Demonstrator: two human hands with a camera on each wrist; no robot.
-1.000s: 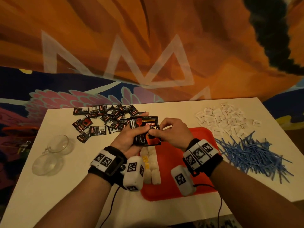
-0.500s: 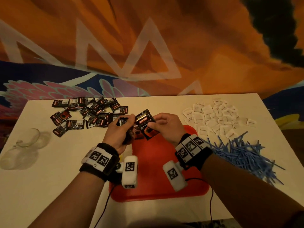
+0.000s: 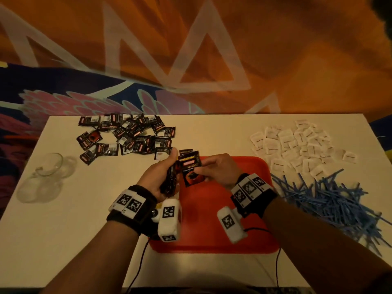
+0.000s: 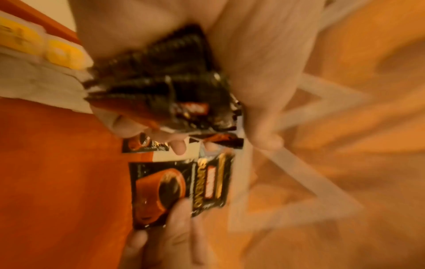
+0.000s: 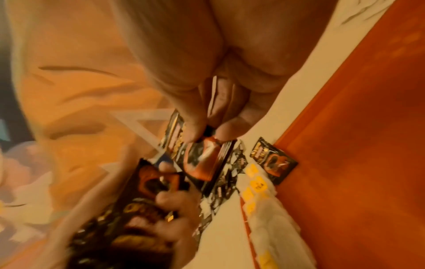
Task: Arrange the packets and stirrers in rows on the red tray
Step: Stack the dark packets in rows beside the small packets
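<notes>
My left hand [image 3: 169,166] grips a stack of black coffee packets [image 4: 161,87] on edge over the red tray's [image 3: 203,213] far left corner. My right hand [image 3: 201,172] pinches a single black packet [image 3: 191,169], held just right of the stack; the left wrist view shows its printed face [image 4: 177,189]. In the right wrist view one black packet [image 5: 273,163] lies flat on the tray's corner beside a row of white and yellow packets [image 5: 262,196]. In the head view my left wrist hides that row.
Loose black packets [image 3: 127,136] are heaped at the table's far left. White packets [image 3: 297,145] lie at the far right, with a heap of blue stirrers [image 3: 328,200] in front of them. A glass cup [image 3: 46,172] lies on its side at the left edge.
My right hand has drawn one black packet out of the stack that both hands held together a second ago. The head view has shifted, and the white row on the tray is now covered.
</notes>
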